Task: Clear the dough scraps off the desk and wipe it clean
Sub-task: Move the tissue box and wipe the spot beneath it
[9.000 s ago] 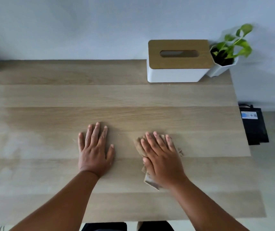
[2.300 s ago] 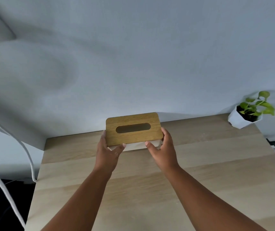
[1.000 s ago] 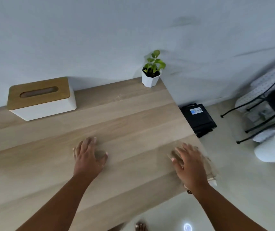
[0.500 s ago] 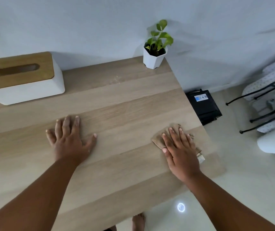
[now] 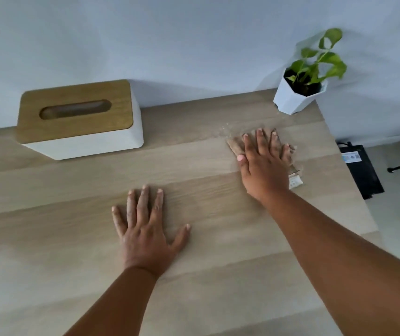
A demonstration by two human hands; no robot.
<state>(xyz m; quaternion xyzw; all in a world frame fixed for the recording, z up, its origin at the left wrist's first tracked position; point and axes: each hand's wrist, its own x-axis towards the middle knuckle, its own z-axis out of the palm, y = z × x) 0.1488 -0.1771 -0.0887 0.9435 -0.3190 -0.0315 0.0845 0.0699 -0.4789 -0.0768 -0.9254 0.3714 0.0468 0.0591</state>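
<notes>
both palms lie flat, fingers spread: left hand (image 5: 145, 231) on the bare wood-grain desk (image 5: 72, 238) at centre, right hand (image 5: 264, 163) pressing a crumpled beige cloth (image 5: 234, 146) beside fine crumbs (image 5: 225, 130), right of centre.

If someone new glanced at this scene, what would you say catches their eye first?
Most likely the two bare hands spread flat on the pale wooden desk: the left hand empty near the middle, the right hand pressing a tan cloth toward the far right corner. Next, the tissue box at the back left and the potted plant in the back right corner.
</notes>
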